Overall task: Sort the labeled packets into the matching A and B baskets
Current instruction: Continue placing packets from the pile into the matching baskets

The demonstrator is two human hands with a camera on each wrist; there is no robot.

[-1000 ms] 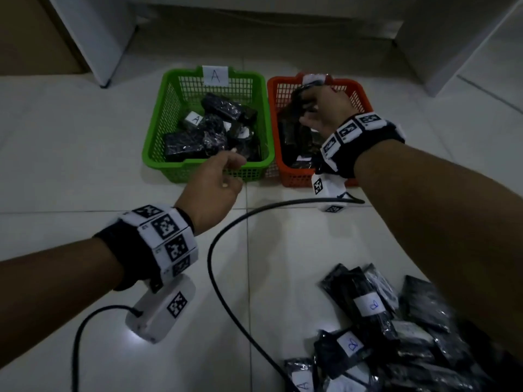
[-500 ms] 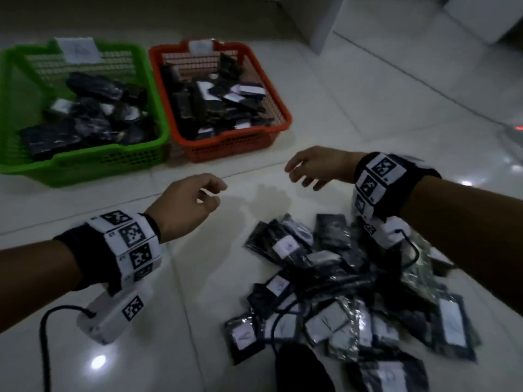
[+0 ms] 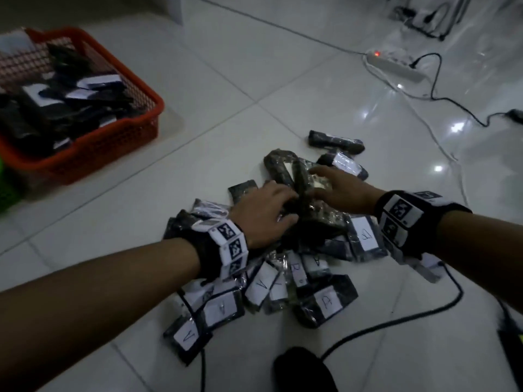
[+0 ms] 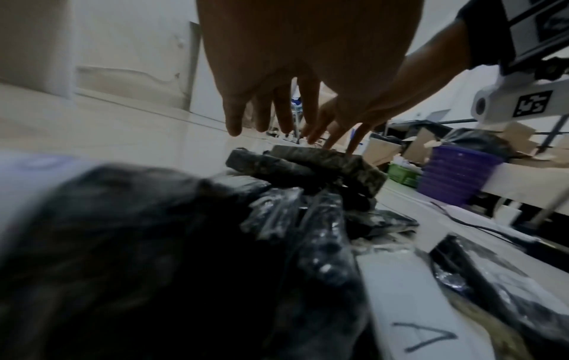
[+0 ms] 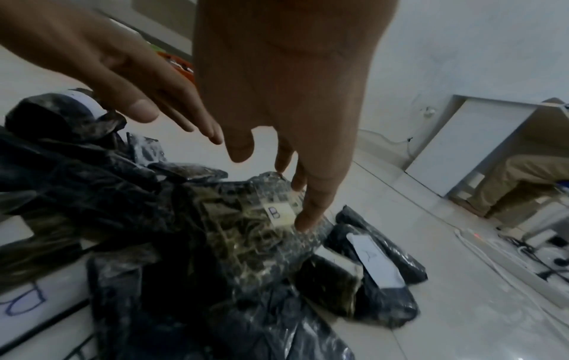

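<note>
My right fingers (image 5: 307,214) are straight and spread wide. One tip touches a crinkly packet with a small B label (image 5: 278,212) on top of the pile. My right hand (image 3: 339,190) holds nothing. My left hand (image 3: 266,210) lies flat on the pile just beside it. Its fingers (image 4: 234,121) point down, a little apart, and I cannot see them gripping anything. My two hands almost touch over a dark packet (image 3: 304,188) in the middle.

The pile of packets (image 3: 283,264) sits on the floor right in front of me. They are black and shiny with white labels. Some labels say A (image 3: 185,336) and some say B (image 3: 328,302). One black packet (image 3: 335,141) lies a bit apart on the far side of the pile.

The orange basket (image 3: 93,148) is off to my left, away from the pile, and it has packets in it. A tiny bit of the green basket (image 3: 7,190) shows at the left edge.

The floor (image 3: 226,94) is white shiny tile with lines between the tiles. Black cables (image 3: 396,321) run across it near me. A white power strip (image 3: 396,67) with a red light lies far off to the right. The room is dim. My wrists wear black bands (image 3: 404,219) with square black-and-white marks.
</note>
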